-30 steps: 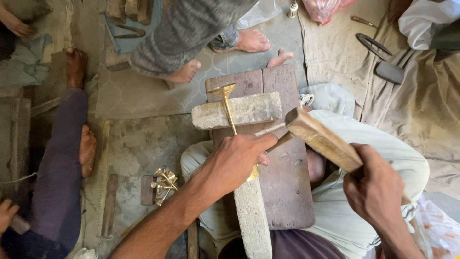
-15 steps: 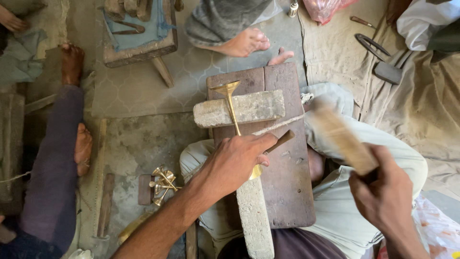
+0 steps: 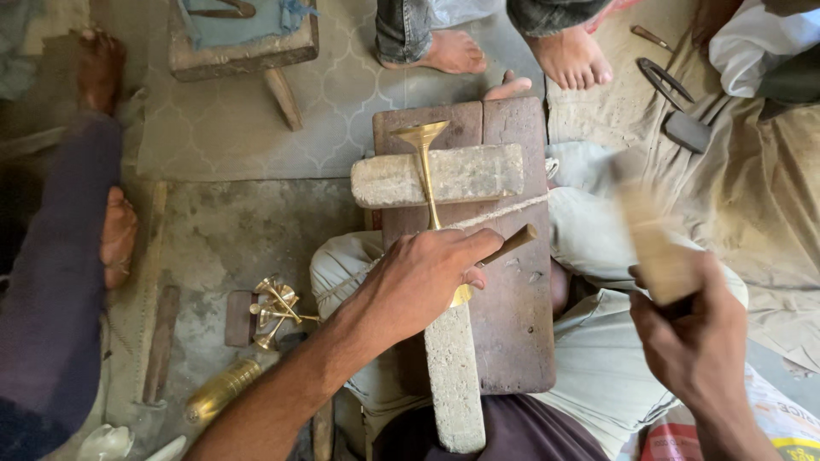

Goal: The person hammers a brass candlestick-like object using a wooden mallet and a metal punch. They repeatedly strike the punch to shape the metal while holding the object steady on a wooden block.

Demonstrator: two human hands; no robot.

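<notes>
Fingers [image 3: 478,243] pin slender flared brass piece [image 3: 424,162] on rough stone block [image 3: 461,175].

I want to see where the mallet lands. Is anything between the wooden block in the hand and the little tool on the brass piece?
Nothing visible. The right hand holds the blurred wooden block off to the side; open air separates it from the tool held by the left hand against the brass piece.

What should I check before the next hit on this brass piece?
1. Left hand grips the brass piece and the chisel: ok.
2. Brass piece lies across the stone block: ok.
3. Stone block rests on the wooden board: ok.
4. Right hand holds the wooden mallet, raised: ok, though blurred.
5. Chisel tip on the brass: cannot tell, hidden by the hand.
6. Bare feet beyond the board: not ok, close.
</notes>
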